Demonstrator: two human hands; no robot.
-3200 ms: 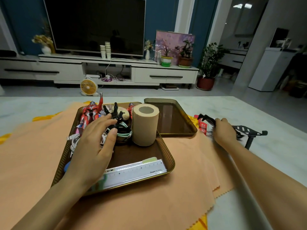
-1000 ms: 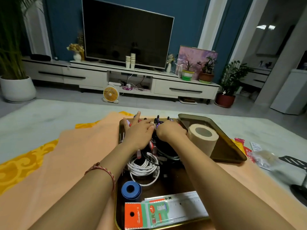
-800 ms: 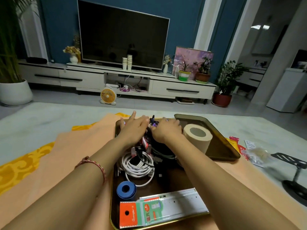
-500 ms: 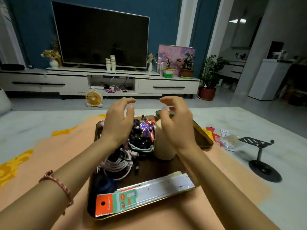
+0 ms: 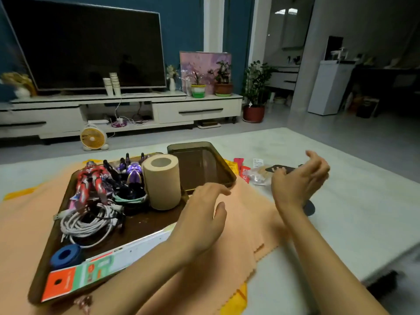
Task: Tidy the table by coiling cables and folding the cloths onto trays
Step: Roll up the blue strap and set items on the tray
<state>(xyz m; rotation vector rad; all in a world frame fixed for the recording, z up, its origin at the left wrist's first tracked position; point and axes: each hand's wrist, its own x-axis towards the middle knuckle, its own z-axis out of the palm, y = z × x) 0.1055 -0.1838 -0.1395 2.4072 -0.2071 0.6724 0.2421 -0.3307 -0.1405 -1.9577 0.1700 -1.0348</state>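
Right of the tray [image 5: 145, 221], left grip [image 5: 200, 214] and right grip [image 5: 297, 185] hover slack, empty; the right one half-hides a stand [image 5: 283, 168] beyond.

it's dim and bluish here. the brightest spot is a ceiling light [image 5: 285, 11] right of the television [image 5: 86, 48], whose dark screen carries faint reflections. my right hand [image 5: 300, 180] smears with motion blur; my left hand [image 5: 202, 219] is only soft. walls [image 5: 363, 30] right of the television lean, lens-bent.

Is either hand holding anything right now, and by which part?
Nothing is held: the left hand is open over the orange cloth, and the right hand is loosely curled and empty.
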